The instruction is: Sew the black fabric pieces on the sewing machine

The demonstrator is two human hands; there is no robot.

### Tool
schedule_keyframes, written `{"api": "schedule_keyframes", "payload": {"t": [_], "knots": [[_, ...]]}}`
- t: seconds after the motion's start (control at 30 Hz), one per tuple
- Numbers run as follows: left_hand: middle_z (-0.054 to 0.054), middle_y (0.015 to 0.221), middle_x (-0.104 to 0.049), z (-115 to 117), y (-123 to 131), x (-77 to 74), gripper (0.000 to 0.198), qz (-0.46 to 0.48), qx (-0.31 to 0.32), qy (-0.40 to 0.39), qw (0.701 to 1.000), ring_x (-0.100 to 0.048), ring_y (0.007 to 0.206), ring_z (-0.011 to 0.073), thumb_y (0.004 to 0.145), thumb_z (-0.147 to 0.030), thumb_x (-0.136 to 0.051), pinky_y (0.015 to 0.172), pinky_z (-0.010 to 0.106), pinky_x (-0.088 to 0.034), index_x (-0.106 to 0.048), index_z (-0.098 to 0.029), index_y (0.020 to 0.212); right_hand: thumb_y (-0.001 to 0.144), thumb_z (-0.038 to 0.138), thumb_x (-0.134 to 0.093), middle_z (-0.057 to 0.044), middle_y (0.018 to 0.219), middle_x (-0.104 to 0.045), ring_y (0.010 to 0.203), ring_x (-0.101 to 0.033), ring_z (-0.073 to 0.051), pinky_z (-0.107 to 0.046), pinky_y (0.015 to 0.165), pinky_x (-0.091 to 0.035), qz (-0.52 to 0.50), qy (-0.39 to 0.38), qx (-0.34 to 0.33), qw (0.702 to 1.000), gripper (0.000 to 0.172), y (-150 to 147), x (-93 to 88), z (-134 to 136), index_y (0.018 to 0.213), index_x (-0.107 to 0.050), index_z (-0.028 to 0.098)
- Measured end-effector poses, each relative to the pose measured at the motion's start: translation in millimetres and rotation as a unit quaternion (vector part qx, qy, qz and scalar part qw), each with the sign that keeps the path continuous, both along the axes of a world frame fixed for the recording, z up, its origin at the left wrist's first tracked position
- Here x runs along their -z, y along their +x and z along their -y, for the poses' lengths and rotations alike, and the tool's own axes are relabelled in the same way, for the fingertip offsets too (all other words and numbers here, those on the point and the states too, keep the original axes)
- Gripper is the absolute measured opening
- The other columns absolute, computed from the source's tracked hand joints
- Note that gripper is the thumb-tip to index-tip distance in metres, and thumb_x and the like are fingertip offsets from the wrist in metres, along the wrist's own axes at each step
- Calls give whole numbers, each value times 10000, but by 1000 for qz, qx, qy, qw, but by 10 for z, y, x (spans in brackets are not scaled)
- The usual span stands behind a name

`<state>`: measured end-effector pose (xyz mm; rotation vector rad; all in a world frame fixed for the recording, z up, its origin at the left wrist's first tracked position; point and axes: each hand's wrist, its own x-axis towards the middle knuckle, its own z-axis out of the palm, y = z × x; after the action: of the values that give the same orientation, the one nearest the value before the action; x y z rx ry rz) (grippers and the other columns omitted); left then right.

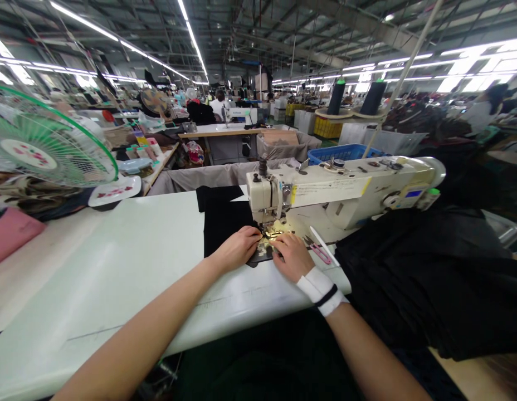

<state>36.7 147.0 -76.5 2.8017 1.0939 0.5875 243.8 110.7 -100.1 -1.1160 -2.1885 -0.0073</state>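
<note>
A white sewing machine [308,186] stands on the pale table, its needle area lit by a small yellow light. Black fabric [225,223] lies flat on the table left of the needle and reaches under my left hand [240,246]. That hand's fingers are closed on the fabric's edge, close to the presser foot [264,225]. On the other side of the foot, my right hand [292,255] has curled fingers near the metal plate; what is between them is too small to make out. Pink-handled thread snips [320,253] and a white pen-like stick [324,245] lie just right of it.
A heap of black fabric [413,273] covers the table's right side. At the left stand a green-rimmed fan [45,139] and a pink cloth [14,234]. Behind the machine are a blue basket [342,151] and dark thread cones [336,97]. Other people work farther back.
</note>
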Motion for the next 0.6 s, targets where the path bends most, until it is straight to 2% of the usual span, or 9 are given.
{"api": "schedule_keyframes", "payload": {"t": [0.1,0.2,0.27,0.33,0.43,0.5,0.6], "knots": [[124,1130,-649,-61,-3,2,317,-2,-12,2,1000,-582,1108,228,963,-221,-418,1015,393,-495,-696,-157,1101,870,112,-539,-90,980,-655,962,-590,-250,-426,886,-494,-47,10,17,999,266,232,-41,341,1080,-682,189],[150,1172,-641,-83,-7,30,358,13,-15,6,1000,-580,1133,269,966,-280,-391,1032,458,-475,-679,-147,1131,922,134,-504,-71,968,-653,932,-607,-222,-401,886,-508,-97,41,56,993,239,674,-193,744,1072,-674,212],[175,1228,-624,-134,-16,84,395,25,-23,9,999,-568,1163,310,963,-340,-379,1046,520,-444,-662,-138,1151,937,141,-503,-76,965,-653,912,-605,-223,-400,869,-510,-90,77,136,984,224,1057,-323,969,1066,-674,207],[174,1280,-607,-229,-19,163,436,18,-39,9,999,-555,1195,324,957,-412,-372,1063,528,-424,-637,-149,1182,941,193,-526,-104,993,-644,931,-594,-251,-423,863,-507,-40,103,252,961,206,1456,-428,1132,1092,-666,180],[172,1301,-599,-362,-21,253,490,6,-47,4,999,-542,1221,336,940,-482,-360,1076,519,-409,-614,-156,1204,916,352,-592,-153,1038,-622,989,-577,-312,-479,868,-501,29,93,368,925,290,1935,-482,1254,1103,-646,138],[163,1280,-609,-408,-61,253,490,15,-53,4,998,-547,1213,349,919,-510,-372,1066,526,-414,-625,-182,1180,901,410,-607,-156,1033,-618,981,-579,-314,-479,856,-508,27,75,389,918,318,2097,-459,1266,1063,-641,138],[138,1216,-635,-451,-208,188,448,46,-76,-4,996,-573,1163,376,872,-540,-429,1016,566,-439,-659,-236,1108,938,363,-544,-132,974,-634,940,-590,-285,-450,847,-508,3,70,389,919,226,2143,-422,1246,957,-644,162]]}}
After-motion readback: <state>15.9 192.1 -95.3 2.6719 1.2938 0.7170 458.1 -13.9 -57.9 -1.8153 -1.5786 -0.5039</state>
